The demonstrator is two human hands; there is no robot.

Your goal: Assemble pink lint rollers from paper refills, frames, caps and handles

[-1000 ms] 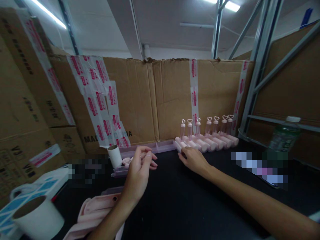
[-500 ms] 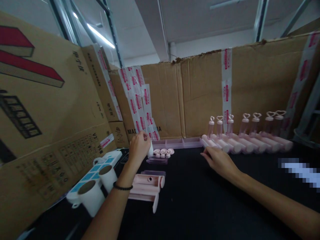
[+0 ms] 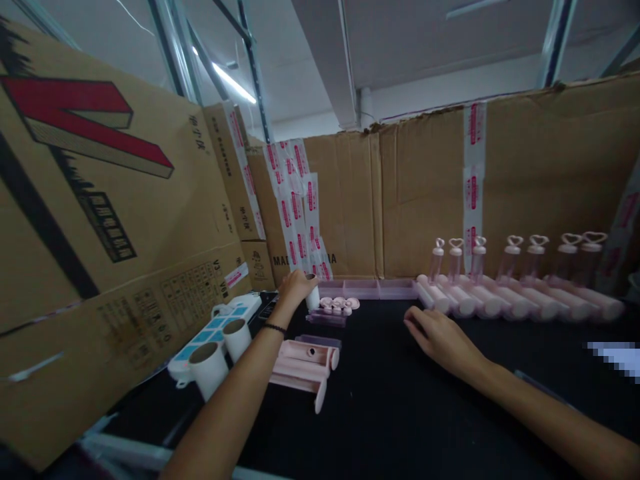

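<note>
At the back left, my left hand (image 3: 296, 288) is closed beside a small white cup (image 3: 313, 297), its fingers at the cup's rim and partly hidden. What the fingers hold, if anything, cannot be made out. Pink heart-shaped pieces (image 3: 339, 305) lie just right of the cup, with a clear purple tube (image 3: 326, 320) in front. My right hand (image 3: 434, 333) rests low over the black table, fingers curled together and nothing visible in them. It is nearest the row of pink cylinders (image 3: 465, 304), behind which clear tubes with heart-topped caps (image 3: 479, 257) stand upright.
An opened pink case (image 3: 300, 367) lies left of centre. Two white mugs (image 3: 210, 367) and a white organizer with blue compartments (image 3: 215, 327) stand at left. A purple divided tray (image 3: 357, 289) lines the back. Cardboard walls (image 3: 420, 193) enclose the back and left.
My left hand has come down from above to the left side of the white cup, leaving its rim visible. My right hand has drawn slightly back from the pink cylinders. The view has shifted left.
</note>
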